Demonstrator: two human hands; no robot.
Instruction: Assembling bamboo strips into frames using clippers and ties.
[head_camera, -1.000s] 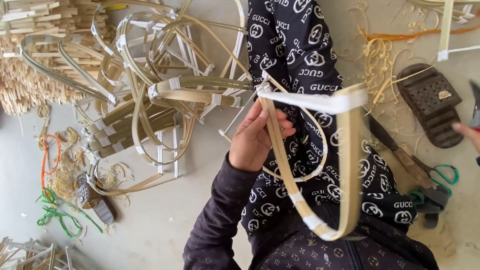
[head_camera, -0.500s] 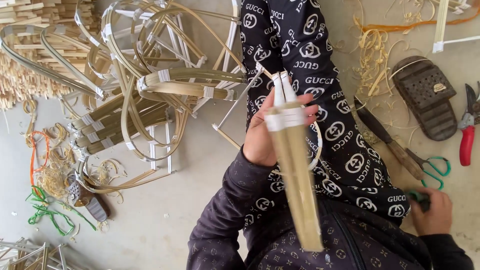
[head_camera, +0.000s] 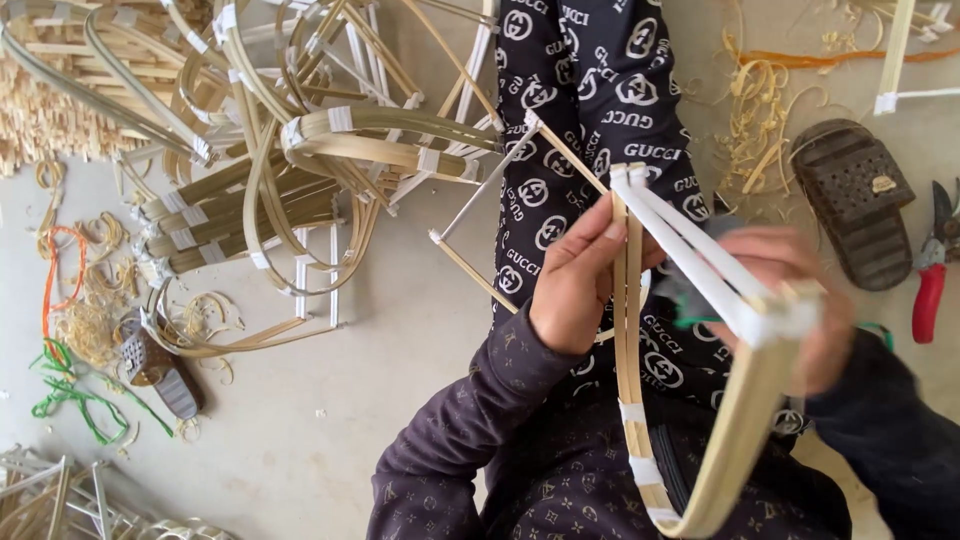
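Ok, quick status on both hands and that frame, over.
Left hand grips the taped bamboo frame by its upright strips. Right hand, blurred, holds something grey and green behind it. Finished frames piled on the floor, apart.

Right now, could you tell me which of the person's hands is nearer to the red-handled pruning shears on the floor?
The right hand is nearer: it is blurred behind the taped bamboo frame, left of the red-handled pruning shears. The left hand grips the frame's left side, farther away.
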